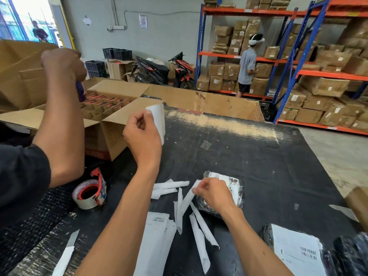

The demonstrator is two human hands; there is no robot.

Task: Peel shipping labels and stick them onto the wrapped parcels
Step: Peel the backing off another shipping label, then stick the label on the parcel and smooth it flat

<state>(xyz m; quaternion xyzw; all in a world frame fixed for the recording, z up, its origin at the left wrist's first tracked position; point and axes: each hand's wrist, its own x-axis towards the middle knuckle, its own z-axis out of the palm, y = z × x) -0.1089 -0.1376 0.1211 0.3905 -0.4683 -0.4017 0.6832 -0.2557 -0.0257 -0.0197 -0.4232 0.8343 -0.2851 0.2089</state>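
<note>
My left hand (142,134) is raised over the black table (268,166) and pinches a curled white label (158,121) by its upper edge. My right hand (214,193) rests on a black wrapped parcel (238,191) and pinches a white backing strip (186,200) at the parcel's left edge. Several peeled white strips (201,234) lie scattered in front of the parcel. A stack of printed labels (157,236) lies near the table's front edge. A second wrapped parcel with a barcode label (296,251) lies at the lower right.
Another person's arm (59,116) reaches over an open cardboard box (111,124) at the left, holding a dark item. A tape dispenser (90,193) stands at the left front. A cardboard box corner (358,200) sits at the right edge. Racks of boxes, motorbikes and a standing person are behind.
</note>
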